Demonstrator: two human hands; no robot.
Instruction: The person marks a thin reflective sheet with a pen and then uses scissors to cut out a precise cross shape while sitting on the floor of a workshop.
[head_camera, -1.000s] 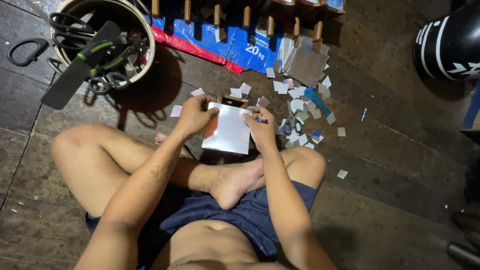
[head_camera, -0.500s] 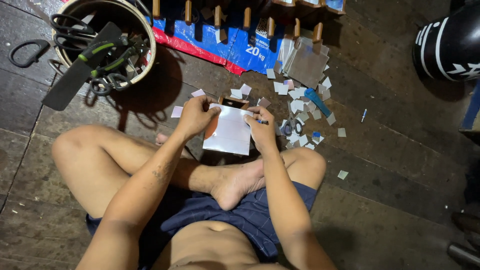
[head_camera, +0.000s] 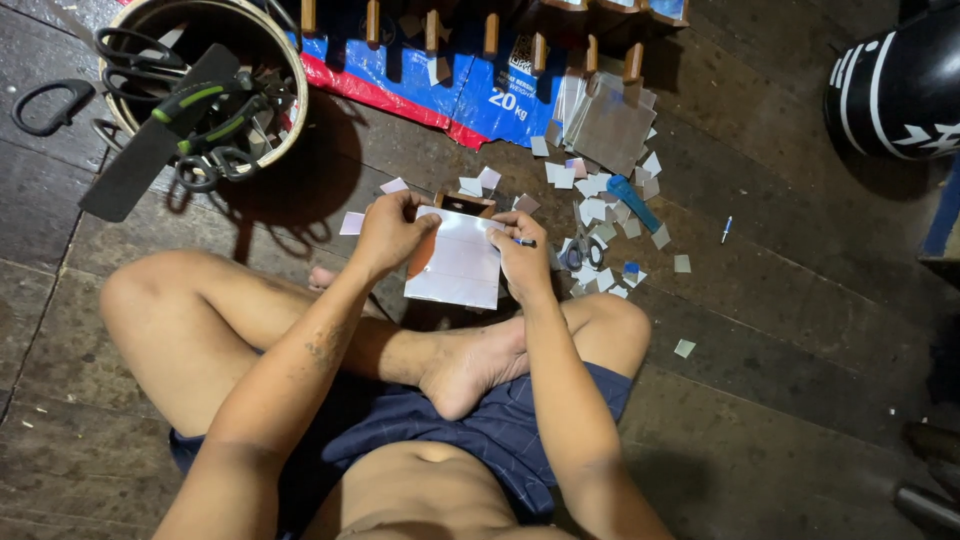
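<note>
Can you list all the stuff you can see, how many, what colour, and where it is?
Shiny rectangular sheet: one, silvery white, held between both hands.
Small cut squares: many, pale, scattered on the dark wooden floor.
Round bucket of tools: one, cream rim, top left.
Blue and red sack: one, flat on the floor at top.
Black helmet with white stripes: one, top right.
Small blue pen: one, right of the squares.
Left hand: on the sheet's left edge.
Right hand: holds a thin dark tool at the sheet's right edge.
</note>
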